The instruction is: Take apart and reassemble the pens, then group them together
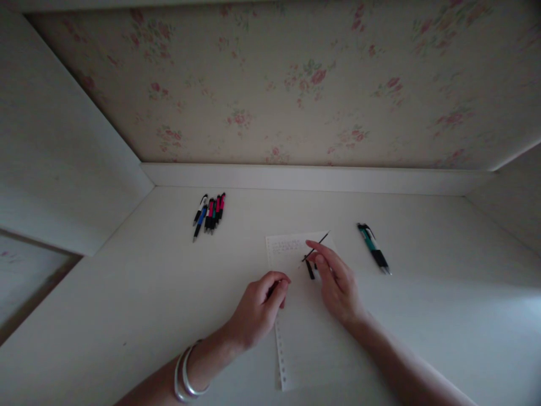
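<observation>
A thin dark pen refill point(323, 237) slants across the fingers of my right hand point(336, 279), above the sheet of paper point(296, 332). Just below those fingers is a short black piece point(310, 270), which looks like part of a pen; a second dark bit beside it is mostly hidden. My left hand point(264, 307) is curled closed over the paper's left edge, thumb against the fingers. Whatever it may hold is hidden inside the grip. Lines of handwriting show near the top of the ruled, hole-punched sheet.
Several pens point(215, 213) in pink, blue, green and white lie grouped on the white desk point(139, 293) at the back left. To the right lies a larger teal and black pen point(374, 248). Behind the desk stand a white ledge point(262, 176) and a floral wall.
</observation>
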